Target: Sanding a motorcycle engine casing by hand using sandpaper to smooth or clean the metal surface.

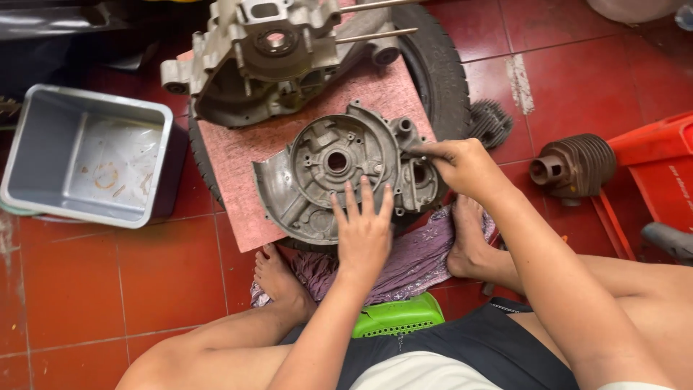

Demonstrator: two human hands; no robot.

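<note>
Engine case half (339, 177): grey cast metal, round, open face up, with a central bore and a curved shroud flaring to its left edge. Lies flat on a pinkish-red board (238, 144), at the board's near edge.

Left hand (363, 227): palm down, fingers spread flat, pressing on the near rim of the case half. Nothing held; it rests open on the metal.

Right hand (462, 166): at the right side of the case half, fingers curled closed around a thin dark tool (419, 153). Tool tip meets the small boss at the case's right edge. Kind of tool cannot be told.

Beyond the case half, on the far part of the board: a second, larger engine casing (267, 58), pale grey, with two long studs (375, 35) sticking out to the right.

Under the board: a black tyre (437, 72), tread showing on the right of the case half.

Left of the case half, off the board: a grey plastic tub (86, 155) on red floor tiles (72, 289).

Right of the case half, well apart: a finned rusty cylinder (574, 167) lying on its side; beside it a red plastic container (657, 173).

Nearer the person than the case half: bare feet on a purple patterned cloth (408, 263), and a green plastic stool (397, 316).
</note>
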